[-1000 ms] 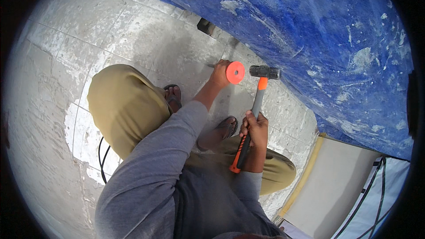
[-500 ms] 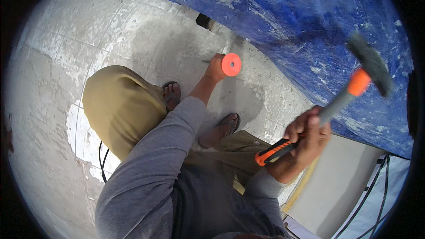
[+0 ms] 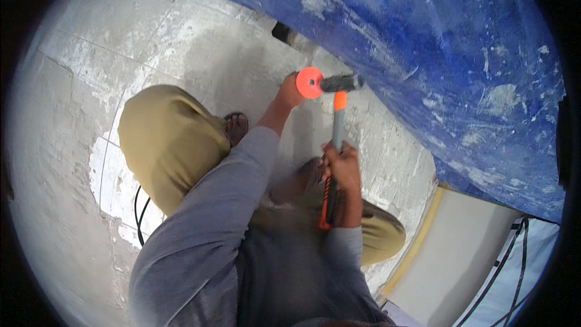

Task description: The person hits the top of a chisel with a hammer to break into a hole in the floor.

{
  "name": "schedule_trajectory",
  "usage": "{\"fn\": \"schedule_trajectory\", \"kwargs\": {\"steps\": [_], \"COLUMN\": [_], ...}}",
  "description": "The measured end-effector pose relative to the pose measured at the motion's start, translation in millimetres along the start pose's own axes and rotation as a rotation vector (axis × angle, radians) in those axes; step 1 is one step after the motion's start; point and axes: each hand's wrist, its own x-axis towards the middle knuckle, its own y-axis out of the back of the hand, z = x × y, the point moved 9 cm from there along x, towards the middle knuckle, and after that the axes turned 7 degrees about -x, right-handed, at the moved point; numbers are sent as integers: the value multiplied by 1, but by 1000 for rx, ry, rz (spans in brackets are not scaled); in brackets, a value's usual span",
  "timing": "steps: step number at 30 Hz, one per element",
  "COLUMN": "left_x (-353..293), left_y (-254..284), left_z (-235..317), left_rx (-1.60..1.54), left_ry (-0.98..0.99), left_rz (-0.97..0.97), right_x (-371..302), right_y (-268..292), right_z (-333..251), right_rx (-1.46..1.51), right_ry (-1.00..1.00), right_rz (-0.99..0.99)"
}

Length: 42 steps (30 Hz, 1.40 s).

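Note:
My left hand (image 3: 290, 92) is wrapped round a chisel, whose round orange hand guard (image 3: 304, 83) faces up toward me. Its shaft and tip are hidden under the guard and the hand. In my right hand (image 3: 345, 168) is a hammer (image 3: 338, 122) with a grey shaft, an orange collar and a black and orange grip. The dark hammer head is at the right side of the guard, over the chisel's struck end or touching it; which of the two I cannot tell.
A blue sheet (image 3: 411, 54) with white splashes slants across the upper right. The grey tiled floor (image 3: 151, 36) is smeared with white. A small dark block (image 3: 280, 31) lies at the sheet's edge. A pale board (image 3: 451, 236) with a yellowish edge is at lower right. My sandalled feet are on the floor.
My right hand has swung the hammer left, from over the blue sheet to the chisel's guard. The left hand and chisel have hardly moved.

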Motion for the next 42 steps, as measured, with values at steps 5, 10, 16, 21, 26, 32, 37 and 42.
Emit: {"fn": "schedule_trajectory", "kwargs": {"steps": [5, 10, 16, 21, 26, 32, 37, 42], "left_x": [-2, -2, 7, 7, -10, -11, -10, -5], "left_y": [-11, -3, -17, -9, -16, -3, -9, -4], "left_z": [-1, -43, -3, -7, 12, -8, -16, 16], "left_rx": [-13, -103, -105, -47, 194, 92, 146, 69], "left_ry": [176, 48, 50, 219, -37, 44, -18, -84], "left_rz": [-2, 50, -25, -164, -60, 15, 4, -27], "right_x": [-57, -98, 10, 7, -32, -79, -17, 12], "right_y": [74, 100, 24, -3, 37, 78, 28, -14], "right_z": [-87, -188, -26, -1, -39, -138, -38, 21], "right_rx": [157, 350, -750, 137, 259, 411, -26, -106], "right_ry": [298, 793, 579, 35, 117, 648, 694, 114], "right_rz": [220, 474, 518, 22, 143, 382, 393, 157]}}
